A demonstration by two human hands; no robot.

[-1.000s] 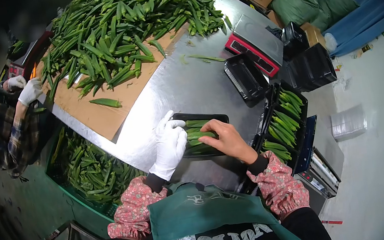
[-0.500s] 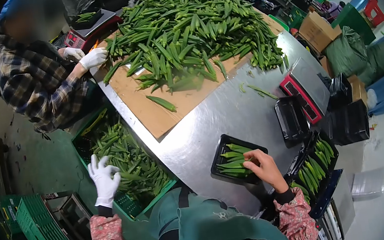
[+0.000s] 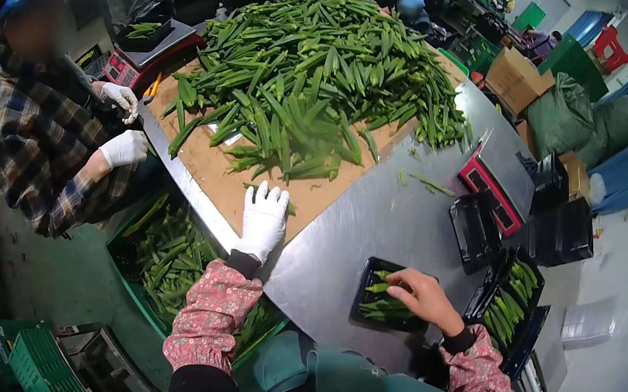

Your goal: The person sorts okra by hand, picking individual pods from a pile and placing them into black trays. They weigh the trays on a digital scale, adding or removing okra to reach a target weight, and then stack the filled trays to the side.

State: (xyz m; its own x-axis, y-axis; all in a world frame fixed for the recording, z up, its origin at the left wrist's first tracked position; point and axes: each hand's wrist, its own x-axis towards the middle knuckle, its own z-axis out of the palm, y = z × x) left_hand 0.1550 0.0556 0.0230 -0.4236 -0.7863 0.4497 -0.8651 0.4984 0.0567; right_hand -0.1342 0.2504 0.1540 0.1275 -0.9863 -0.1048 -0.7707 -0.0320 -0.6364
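Observation:
My left hand [image 3: 262, 223], in a white glove, lies on the cardboard's front edge with its fingers spread. It covers most of a single okra pod [image 3: 290, 209], whose end pokes out beside the fingers. Bare, my right hand [image 3: 425, 300] rests over a black tray [image 3: 360, 277] on the metal table, its fingers curved above the okra [image 3: 383, 310] and the thumb apart from them. The pods lie side by side in the tray. Behind both hands rises a big okra heap [image 3: 314, 77] on the cardboard [image 3: 231, 195].
A green crate [image 3: 128, 280] of okra stands below the table's left edge. Black trays [image 3: 477, 230] and a red scale [image 3: 492, 192] sit at right, near filled okra trays [image 3: 511, 305]. Across the left corner is a co-worker [image 3: 45, 144] in white gloves.
My left hand has moved from above the crate up and right onto the lone okra pod on the cardboard. My right hand stays at the tray. The co-worker's hands have drawn back from the heap.

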